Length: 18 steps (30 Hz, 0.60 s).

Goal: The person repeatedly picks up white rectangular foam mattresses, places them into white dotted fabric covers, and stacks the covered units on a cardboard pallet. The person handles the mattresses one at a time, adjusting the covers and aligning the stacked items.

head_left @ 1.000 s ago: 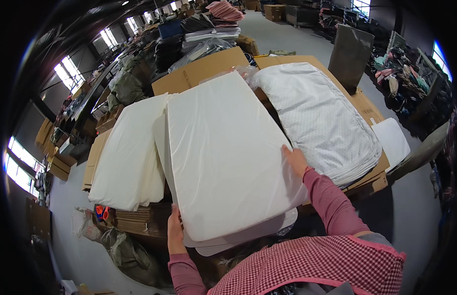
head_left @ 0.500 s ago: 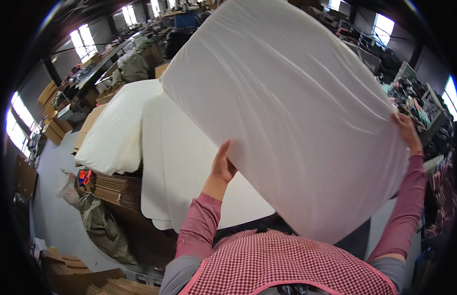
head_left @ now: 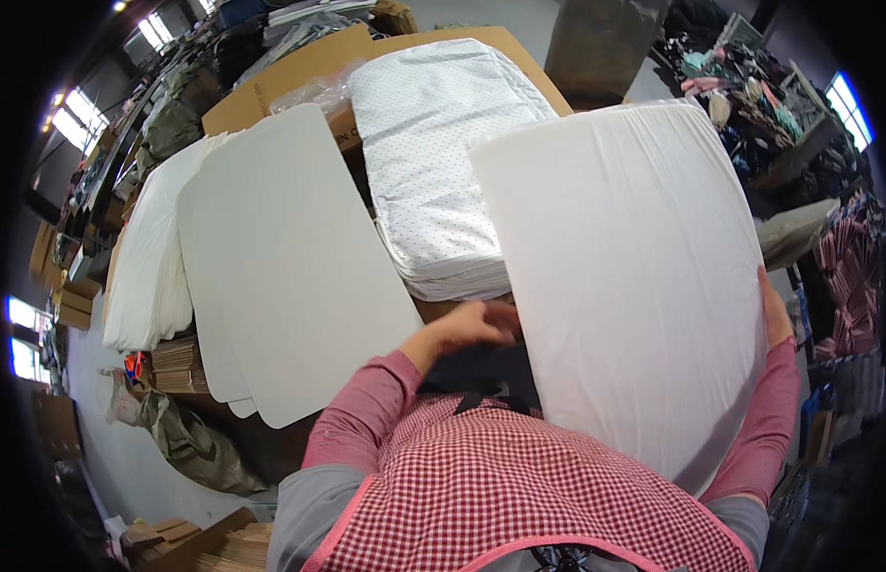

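A large white panel in a thin, wrinkled fabric cover (head_left: 633, 257) stands tilted in front of me on the right. My right hand (head_left: 774, 310) is closed on its right edge, with most of the fingers hidden behind it. Close to the panel's left edge is my left hand (head_left: 471, 326), its fingers bent and smeared by motion, so a hold on the edge cannot be made out. Flat white boards with rounded corners (head_left: 295, 267) lie overlapping to the left of that hand. Beyond it sits a stack of folded white dotted fabric (head_left: 428, 162).
A pile of white covered pieces (head_left: 157, 248) rests at the far left above stacked cardboard (head_left: 179, 365). Orange-handled scissors (head_left: 134, 366) and a draped green sack (head_left: 190, 443) are beside it. An open carton (head_left: 243, 100) stands behind; heaped clothes (head_left: 757, 105) are at far right.
The covered panel has come down and to the right, uncovering the dotted fabric stack. My left hand has left its earlier place on the panel's lower left edge; my right hand remains on the right edge.
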Each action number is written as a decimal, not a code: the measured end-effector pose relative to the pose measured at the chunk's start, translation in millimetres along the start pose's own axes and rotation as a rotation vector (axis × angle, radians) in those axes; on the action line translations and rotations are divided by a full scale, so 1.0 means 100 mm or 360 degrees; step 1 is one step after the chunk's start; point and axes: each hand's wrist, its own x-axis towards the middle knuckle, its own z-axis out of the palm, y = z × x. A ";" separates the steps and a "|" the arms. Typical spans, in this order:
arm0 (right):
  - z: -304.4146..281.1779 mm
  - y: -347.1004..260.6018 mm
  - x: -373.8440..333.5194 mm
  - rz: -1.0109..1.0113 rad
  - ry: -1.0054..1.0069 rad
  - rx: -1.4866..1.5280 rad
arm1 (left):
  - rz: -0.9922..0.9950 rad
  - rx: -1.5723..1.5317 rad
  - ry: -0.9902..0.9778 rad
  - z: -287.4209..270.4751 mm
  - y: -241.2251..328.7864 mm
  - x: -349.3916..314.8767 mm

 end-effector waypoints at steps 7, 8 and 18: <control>-0.31 0.26 -0.76 0.0360 0.0220 0.0024 | -0.0117 0.1764 0.1123 -1.10 -0.61 0.66; -0.29 0.29 -0.83 0.0402 0.0251 0.0001 | -0.0097 0.1563 0.1020 -1.22 -0.64 0.70; 0.33 0.35 -1.00 0.0239 0.0277 -0.0134 | -0.0359 0.0251 0.0493 -2.00 -0.44 0.71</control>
